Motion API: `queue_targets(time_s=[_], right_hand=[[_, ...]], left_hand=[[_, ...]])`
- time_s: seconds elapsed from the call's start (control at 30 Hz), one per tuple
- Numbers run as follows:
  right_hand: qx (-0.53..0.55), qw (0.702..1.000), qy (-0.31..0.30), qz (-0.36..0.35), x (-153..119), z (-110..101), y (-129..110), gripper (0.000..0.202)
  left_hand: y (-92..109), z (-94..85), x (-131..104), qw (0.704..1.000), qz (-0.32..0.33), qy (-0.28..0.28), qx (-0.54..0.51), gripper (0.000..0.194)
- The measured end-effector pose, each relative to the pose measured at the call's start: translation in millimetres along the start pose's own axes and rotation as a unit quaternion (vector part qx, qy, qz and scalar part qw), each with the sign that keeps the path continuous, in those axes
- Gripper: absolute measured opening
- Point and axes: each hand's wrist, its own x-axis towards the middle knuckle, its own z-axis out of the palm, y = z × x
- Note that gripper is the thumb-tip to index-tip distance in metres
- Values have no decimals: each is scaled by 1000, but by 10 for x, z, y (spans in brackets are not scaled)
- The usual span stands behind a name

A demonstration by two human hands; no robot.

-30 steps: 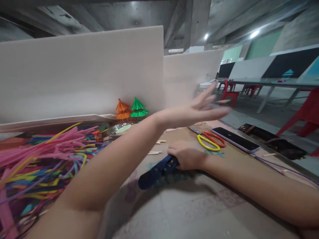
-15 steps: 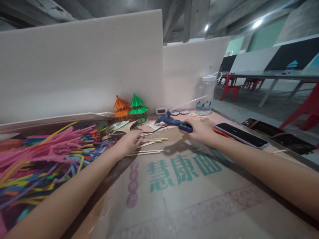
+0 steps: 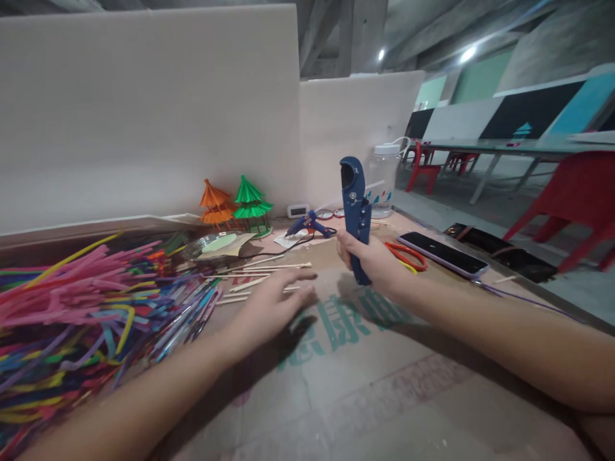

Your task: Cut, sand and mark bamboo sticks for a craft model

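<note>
The blue tool [image 3: 354,198] is standing nearly upright above the tabletop [image 3: 391,225], nearer its right edge; the right hand [image 3: 377,262] is wrapping its grip around the lower end. The left hand [image 3: 269,304], its grip fairly wide, is hovering beside wooden sticks [image 3: 288,266].

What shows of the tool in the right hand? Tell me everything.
The tool is dark blue, plastic-looking, long and narrow, with a rounded top. Near the top is a black recess; below it, a pale round fitting and a stepped part along one edge. It is nearly upright, the right hand wrapped around its lower part; whether its end meets the cardboard is unclear.
</note>
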Motion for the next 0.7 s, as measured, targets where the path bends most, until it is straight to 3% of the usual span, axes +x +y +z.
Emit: queue_targets(time_s=[0.07, 0.17, 0.27, 0.33, 0.53, 0.63, 0.7], right_hand=[[-6, 1000, 20, 14, -115, 113, -25, 63], [-59, 997, 35, 28, -208, 166, -42, 59], [-90, 995, 28, 14, -223, 159, -30, 51], [-83, 996, 13, 6, -216, 158, -14, 49], [-53, 997, 32, 47, -188, 145, -44, 56], [-23, 1000, -3, -10, -96, 77, -162, 49], [-32, 998, -35, -51, 26, -67, -288, 43]], left_hand=[[173, 146, -53, 987, -31, -54, -149, 40], [280, 264, -81, 932, -54, -113, -341, 50], [286, 257, -82, 868, -85, -107, -478, 66], [280, 231, -85, 855, -99, -89, -502, 70], [192, 240, -56, 887, -134, -33, -440, 61], [164, 172, -27, 910, -128, 2, -395, 45], [230, 42, -47, 938, -102, -2, -331, 29]])
